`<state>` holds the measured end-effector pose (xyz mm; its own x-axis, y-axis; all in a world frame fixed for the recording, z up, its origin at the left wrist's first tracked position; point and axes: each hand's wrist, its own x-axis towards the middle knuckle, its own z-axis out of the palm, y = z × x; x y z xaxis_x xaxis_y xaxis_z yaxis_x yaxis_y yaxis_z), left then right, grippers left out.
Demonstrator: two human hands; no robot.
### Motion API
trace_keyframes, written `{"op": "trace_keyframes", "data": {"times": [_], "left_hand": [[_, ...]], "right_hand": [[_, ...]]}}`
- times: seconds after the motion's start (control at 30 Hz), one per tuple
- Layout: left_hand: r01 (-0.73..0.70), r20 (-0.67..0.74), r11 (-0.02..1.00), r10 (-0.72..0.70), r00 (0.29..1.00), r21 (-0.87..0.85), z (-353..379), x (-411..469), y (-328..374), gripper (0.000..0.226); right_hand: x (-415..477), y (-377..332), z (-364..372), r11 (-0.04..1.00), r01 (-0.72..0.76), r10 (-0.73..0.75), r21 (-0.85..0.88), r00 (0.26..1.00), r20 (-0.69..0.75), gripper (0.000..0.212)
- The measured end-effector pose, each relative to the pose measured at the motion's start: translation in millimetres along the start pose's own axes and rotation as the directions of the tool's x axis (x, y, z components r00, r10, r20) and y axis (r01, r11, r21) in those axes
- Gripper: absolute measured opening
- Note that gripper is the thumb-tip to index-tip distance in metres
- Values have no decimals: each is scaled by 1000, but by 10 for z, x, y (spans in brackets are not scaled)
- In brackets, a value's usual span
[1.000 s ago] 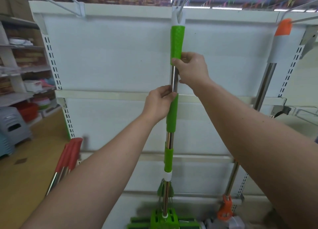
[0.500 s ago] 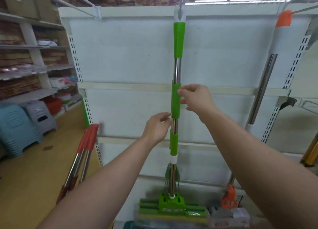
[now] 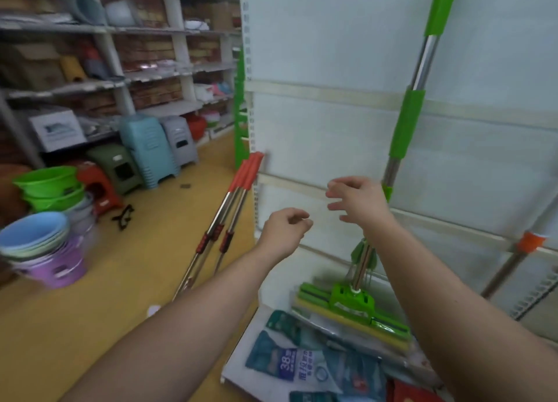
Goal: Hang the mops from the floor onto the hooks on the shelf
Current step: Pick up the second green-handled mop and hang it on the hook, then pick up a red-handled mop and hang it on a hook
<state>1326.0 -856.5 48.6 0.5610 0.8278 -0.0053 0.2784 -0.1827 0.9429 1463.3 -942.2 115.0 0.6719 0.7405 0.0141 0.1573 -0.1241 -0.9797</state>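
Green-sleeved steel mop [image 3: 406, 123], right of frame: against white shelf panel [image 3: 332, 39]. Red-gripped steel mops [image 3: 243, 176], centre-left: leaning. Left hand [image 3: 283, 232], right hand [image 3: 359, 203], centre: empty.

Two bare hands are in view: the left hand [image 3: 283, 232] and the right hand [image 3: 359, 203]. One green mop [image 3: 406, 123] runs up the shelf panel just beyond the right hand, with one sponge head [image 3: 353, 308] below that hand. Three red-handled mops [image 3: 246, 173] lean together just left of the left hand. One orange-fitted pole [image 3: 530, 241] stands well right of the right hand. Far left of the left hand are at least two green basins [image 3: 48, 184], one stack of pastel basins [image 3: 39, 244] too blurred to count, and four lots of plastic stools [image 3: 148, 147]: blue, grey, dark green and red. Several printed packets [image 3: 287, 362] lie below both hands, too overlapped to count.
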Motion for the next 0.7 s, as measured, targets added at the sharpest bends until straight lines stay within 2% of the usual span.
{"op": "trace_keyframes", "data": {"times": [0.33,0.6,0.7], "left_hand": [[89,-60,995,-92,994,-49,-879,-227,-535,27],[159,-45,985,-162,986,-62,-1862,-146,-1357,25],[175,-24,983,-177,984,-54,-2230,-35,-1645,17]], "right_hand": [[-162,66,1112,999,-10,14,-33,991,131,8],[-112,120,2346,992,-113,120,-61,986,115,15],[-71,166,2805,985,-160,164,-57,983,83,13]]}}
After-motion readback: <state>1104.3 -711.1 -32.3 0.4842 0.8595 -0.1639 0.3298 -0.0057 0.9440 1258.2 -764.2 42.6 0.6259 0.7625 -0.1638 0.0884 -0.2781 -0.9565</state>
